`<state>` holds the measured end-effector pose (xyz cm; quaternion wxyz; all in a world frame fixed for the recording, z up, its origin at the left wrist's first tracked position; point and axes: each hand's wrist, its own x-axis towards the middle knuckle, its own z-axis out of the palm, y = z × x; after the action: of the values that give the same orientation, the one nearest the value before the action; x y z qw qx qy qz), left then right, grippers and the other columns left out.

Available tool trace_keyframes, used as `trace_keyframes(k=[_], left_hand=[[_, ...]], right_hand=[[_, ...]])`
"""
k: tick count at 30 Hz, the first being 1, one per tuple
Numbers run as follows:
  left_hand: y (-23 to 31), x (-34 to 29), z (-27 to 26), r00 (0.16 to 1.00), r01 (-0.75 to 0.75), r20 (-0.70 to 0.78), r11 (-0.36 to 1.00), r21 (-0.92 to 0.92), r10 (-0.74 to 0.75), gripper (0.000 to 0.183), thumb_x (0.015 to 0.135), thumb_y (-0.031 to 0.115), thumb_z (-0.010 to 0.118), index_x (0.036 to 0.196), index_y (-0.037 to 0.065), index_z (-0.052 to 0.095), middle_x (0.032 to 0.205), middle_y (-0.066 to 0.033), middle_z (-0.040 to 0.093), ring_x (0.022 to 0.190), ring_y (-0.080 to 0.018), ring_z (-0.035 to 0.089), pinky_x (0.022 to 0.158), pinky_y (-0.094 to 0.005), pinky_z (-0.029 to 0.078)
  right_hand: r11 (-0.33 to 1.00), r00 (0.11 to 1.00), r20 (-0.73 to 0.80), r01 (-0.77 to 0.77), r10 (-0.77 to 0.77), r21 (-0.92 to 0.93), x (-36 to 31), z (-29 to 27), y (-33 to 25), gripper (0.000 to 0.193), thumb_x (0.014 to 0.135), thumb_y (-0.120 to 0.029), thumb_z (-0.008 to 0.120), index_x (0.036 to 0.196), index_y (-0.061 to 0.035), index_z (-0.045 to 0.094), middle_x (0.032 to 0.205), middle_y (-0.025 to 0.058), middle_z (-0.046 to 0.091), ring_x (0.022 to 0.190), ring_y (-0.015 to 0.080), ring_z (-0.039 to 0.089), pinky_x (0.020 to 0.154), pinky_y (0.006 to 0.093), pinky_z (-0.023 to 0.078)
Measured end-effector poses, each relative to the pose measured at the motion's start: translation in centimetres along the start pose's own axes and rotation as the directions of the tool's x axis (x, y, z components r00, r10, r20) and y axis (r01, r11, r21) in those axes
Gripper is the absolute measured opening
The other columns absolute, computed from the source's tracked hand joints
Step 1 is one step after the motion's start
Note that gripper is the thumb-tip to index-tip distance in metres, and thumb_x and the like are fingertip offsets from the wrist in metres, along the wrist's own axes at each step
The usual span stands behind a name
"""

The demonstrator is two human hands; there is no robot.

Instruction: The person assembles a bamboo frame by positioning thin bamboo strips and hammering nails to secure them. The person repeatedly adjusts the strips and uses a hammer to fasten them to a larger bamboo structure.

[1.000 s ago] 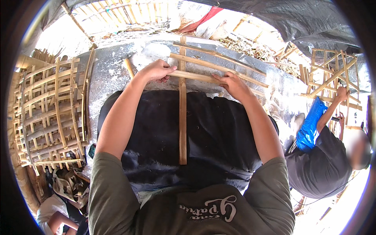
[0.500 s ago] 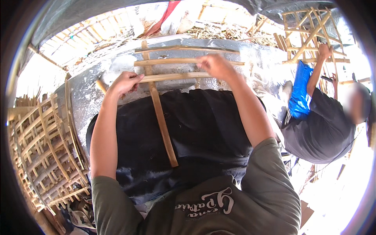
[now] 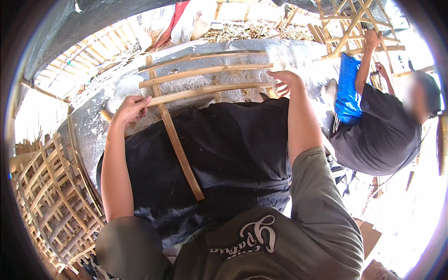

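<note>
Bamboo strips make up a partial frame in front of me. One long strip [image 3: 176, 156] runs over the dark cloth on my lap, with several crosswise strips at its far part. My left hand [image 3: 132, 110] pinches the left end of the nearest crosswise strip [image 3: 210, 91]. Beside that strip's right end is my right hand [image 3: 290, 85], its thumb and fingers apart. Whether its fingertips touch the strip is unclear. Farther away lie the middle crosswise strip [image 3: 205, 73] and the farthest one [image 3: 210, 56].
Woven bamboo panels [image 3: 56, 200] stand at my left. On the right, a co-worker [image 3: 382, 126] in dark clothing holds another bamboo lattice [image 3: 357, 28], with blue plastic [image 3: 347, 88] across the lap. A grey, white-stained surface [image 3: 98, 128] extends beyond my knees.
My right hand has gone from above the middle of the crosswise strips to the nearest strip's right end, its fingers now spread. My left hand keeps its pinch. The whole view has shifted slightly.
</note>
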<state>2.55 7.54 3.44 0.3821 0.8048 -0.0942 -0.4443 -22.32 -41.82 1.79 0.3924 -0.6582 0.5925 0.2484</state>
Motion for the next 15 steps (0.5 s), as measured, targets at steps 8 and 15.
trace_keyframes(k=[8, 15], left_hand=[[0.3, 0.0, 0.4, 0.999, -0.051, 0.004, 0.998, -0.022, 0.051, 0.036, 0.096, 0.040, 0.066, 0.077, 0.010, 0.058, 0.065, 0.0020, 0.056, 0.058, -0.0078, 0.052, 0.054, -0.0254, 0.043], [-0.4, -0.1, 0.0, 0.999, -0.039, 0.015, 0.998, -0.053, 0.040, 0.036, 0.095, 0.040, 0.067, 0.083, 0.007, 0.061, 0.071, 0.0017, 0.059, 0.062, -0.0080, 0.055, 0.059, -0.0249, 0.048]], right_hand=[[0.942, 0.993, 0.111, -0.004, -0.035, 0.337, 3.4, 0.4, 2.8, 0.065, 0.081, -0.046, 0.080, 0.126, -0.0056, 0.056, 0.109, 0.0124, 0.060, 0.084, 0.0256, 0.070, 0.077, 0.0387, 0.063], [0.904, 0.978, 0.167, 0.046, -0.128, 0.425, 1.2, 1.5, 2.2, 0.053, 0.080, -0.038, 0.084, 0.104, 0.0011, 0.058, 0.092, 0.0129, 0.065, 0.079, 0.0257, 0.068, 0.070, 0.0406, 0.060]])
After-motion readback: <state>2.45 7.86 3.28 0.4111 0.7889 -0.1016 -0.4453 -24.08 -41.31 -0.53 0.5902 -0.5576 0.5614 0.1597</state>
